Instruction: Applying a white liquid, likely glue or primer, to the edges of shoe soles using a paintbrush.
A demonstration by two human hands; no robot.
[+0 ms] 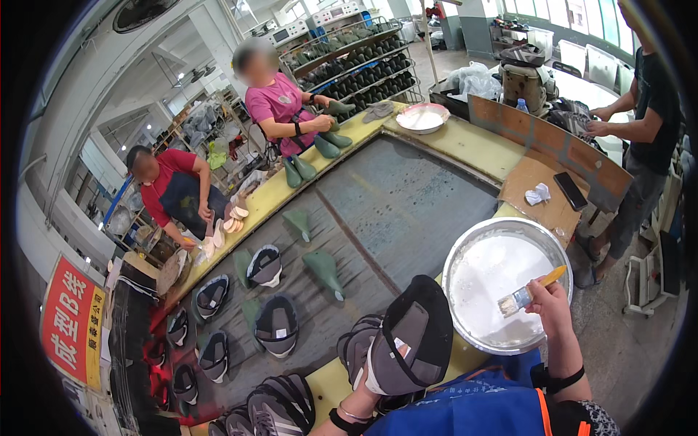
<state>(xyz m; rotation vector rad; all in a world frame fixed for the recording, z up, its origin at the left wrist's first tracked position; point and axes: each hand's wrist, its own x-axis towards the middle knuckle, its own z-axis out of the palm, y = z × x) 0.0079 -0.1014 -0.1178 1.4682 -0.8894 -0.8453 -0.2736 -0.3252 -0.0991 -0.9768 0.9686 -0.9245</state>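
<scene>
My left hand (360, 401) is closed around a grey and black shoe upper (425, 323) with a white edge, held up beside the basin with its opening toward me. In my right hand (551, 304) is a flat paintbrush (518, 299) with a yellow handle. Its bristles, coated white, are over a wide metal basin (448, 291) of white liquid (483, 265); I cannot tell whether they touch the surface. More grey shoe uppers (356, 347) are stacked just left of the held one, and a pile of striped uppers (280, 407) lies at the near edge.
Several uppers (276, 325) and green shoe lasts (322, 272) lie on the dark conveyor belt (407, 189). Two co-workers (280, 102) handle lasts and soles across the yellow ledge; another person (647, 123) stands right. A phone (570, 190) and crumpled tissue (538, 194) lie on cardboard beyond the basin.
</scene>
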